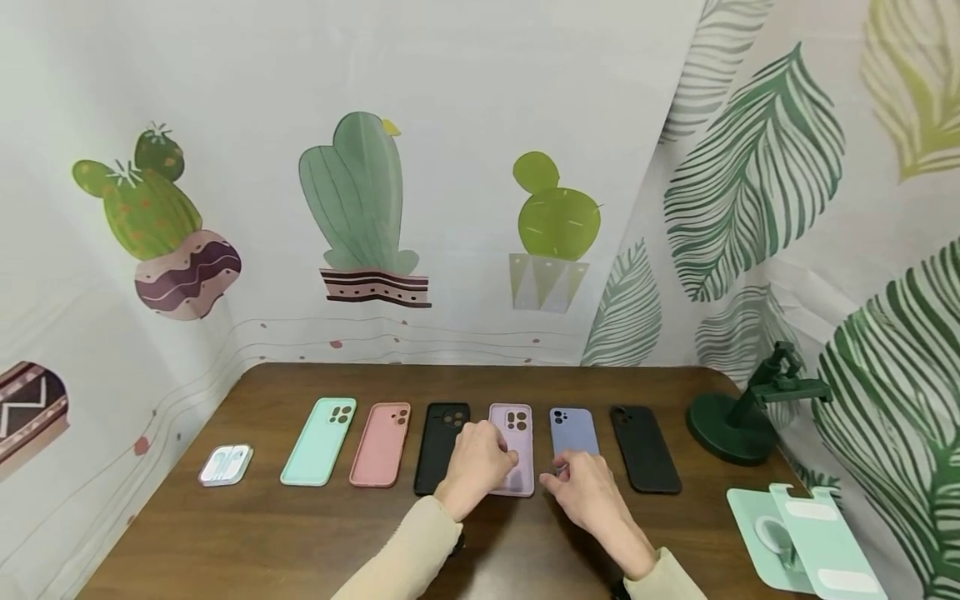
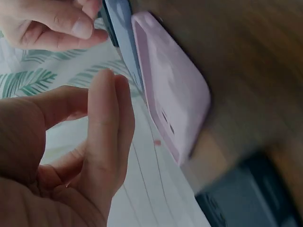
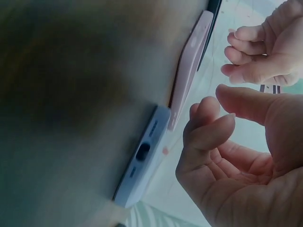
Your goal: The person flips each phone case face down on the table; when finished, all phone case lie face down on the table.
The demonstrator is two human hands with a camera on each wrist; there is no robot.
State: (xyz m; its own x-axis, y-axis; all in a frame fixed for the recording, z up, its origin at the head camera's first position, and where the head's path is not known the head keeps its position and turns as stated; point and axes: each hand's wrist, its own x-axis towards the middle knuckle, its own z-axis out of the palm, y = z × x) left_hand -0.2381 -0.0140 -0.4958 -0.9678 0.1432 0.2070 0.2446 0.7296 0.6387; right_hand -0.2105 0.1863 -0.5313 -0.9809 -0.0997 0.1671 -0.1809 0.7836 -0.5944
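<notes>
Six phone cases lie in a row on the wooden table, and both hands hover over the middle of it. My left hand (image 1: 477, 462) overlaps the lilac phone case (image 1: 519, 465) and the edge of a black phone case (image 1: 433, 454) in the head view. Its fingers bend loosely around air, beside the lilac case in the left wrist view. Over the lower part of the blue phone case (image 1: 573, 429) is my right hand (image 1: 587, 492), thumb and fingers loosely bent with nothing between them. The blue case's lower end shows its port opening (image 3: 143, 151) in the right wrist view.
Left of the hands lie a pink case (image 1: 380, 446), a mint case (image 1: 318, 442) and a small clear box (image 1: 226, 465). Another black case (image 1: 647, 450) lies on the right, near a dark green stand (image 1: 738, 429) and a mint folding holder (image 1: 802, 537). A printed curtain hangs behind.
</notes>
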